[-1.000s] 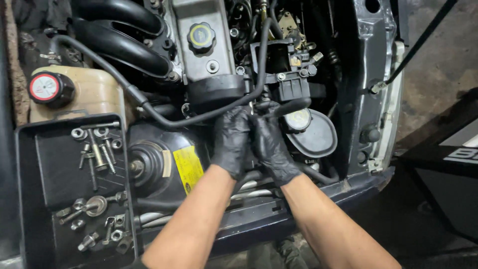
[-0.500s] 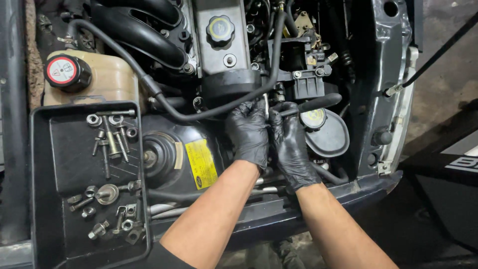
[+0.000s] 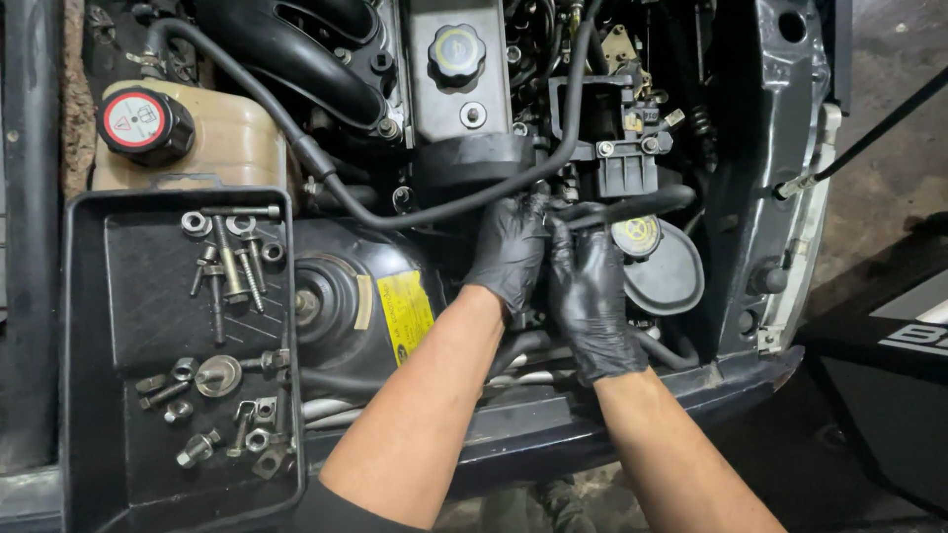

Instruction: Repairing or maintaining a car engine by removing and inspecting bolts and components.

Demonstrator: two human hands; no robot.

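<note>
Both of my hands wear black gloves and work deep in an open engine bay. My left hand (image 3: pixel 509 252) reaches in from the lower left, its fingers curled against the engine just below a thin black hose (image 3: pixel 395 219). What the fingers hold is hidden. My right hand (image 3: pixel 590 296) lies close beside it, its fingertips closed on the near end of a thicker black hose (image 3: pixel 632 205) that runs right over a round black reservoir (image 3: pixel 667 271) with a yellow-marked cap (image 3: pixel 637 235).
A black tray (image 3: pixel 89 326) at the left holds several bolts, nuts and washers. Behind it stands a beige coolant tank (image 3: pixel 232 138) with a red-topped cap. An oil filler cap (image 3: pixel 456 49) sits at the top centre. The front crossmember (image 3: pixel 553 434) lies under my forearms.
The view has shifted a little, so the engine sits further right in the frame. Both hands stay at the same spot by the hoses, fingers only slightly adjusted.
</note>
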